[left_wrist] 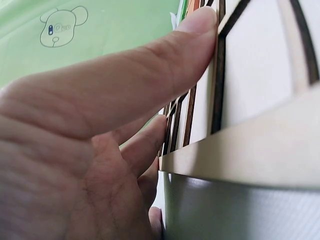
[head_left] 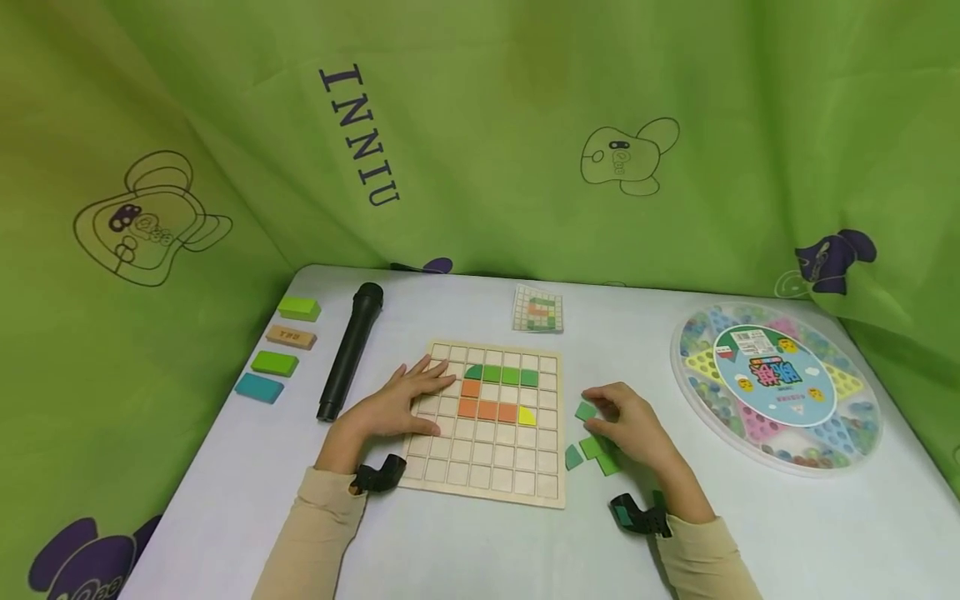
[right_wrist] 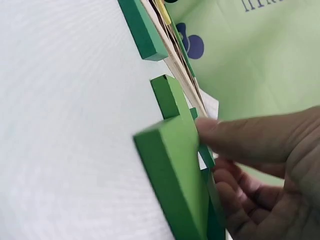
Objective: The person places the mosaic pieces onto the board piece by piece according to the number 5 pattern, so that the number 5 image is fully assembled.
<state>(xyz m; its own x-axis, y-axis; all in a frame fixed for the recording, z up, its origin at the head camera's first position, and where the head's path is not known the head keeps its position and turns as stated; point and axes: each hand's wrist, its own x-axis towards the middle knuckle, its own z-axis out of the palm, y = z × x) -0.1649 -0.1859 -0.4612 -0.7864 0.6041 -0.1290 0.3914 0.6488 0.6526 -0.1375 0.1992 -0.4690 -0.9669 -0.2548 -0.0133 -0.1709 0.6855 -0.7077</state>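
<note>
Right of centre in the head view, a small green tile (head_left: pixel 586 410) sat pinched at the fingertips of the right hand (head_left: pixel 630 425), held just above the white table (head_left: pixel 225 467) and just beside the right edge of the wooden grid board (head_left: pixel 487 467). Seen from the right wrist, the thumb (right_wrist: pixel 240 137) pressed on a green tile's face (right_wrist: pixel 172 165); the remaining fingers curled behind it. More loose green tiles (head_left: pixel 592 454) lay under and beside that hand, touching or nearly touching one another. The left hand (head_left: pixel 397 404) lay flat and spread on the board's left columns, fingers straight, steadying it; the left wrist view showed the thumb (left_wrist: pixel 150 70) resting along the grid's edge. On the board a partial figure was set: a green row (head_left: pixel 501 374) above orange tiles (head_left: pixel 487 409), ending in a yellow tile (head_left: pixel 527 416). A pattern card (head_left: pixel 537 309) lay beyond the board, toward the top of the frame. Judged from this, the step in hand was picking up one tile; the next move would call for carrying it to a bare cell matching the card and seating it squarely. Farther out, a black microphone (head_left: pixel 349 350) and four coloured blocks (head_left: pixel 279 350) lay at left, a round marble game (head_left: pixel 776 387) at right, with green printed cloth (head_left: pixel 480 125) behind.
</note>
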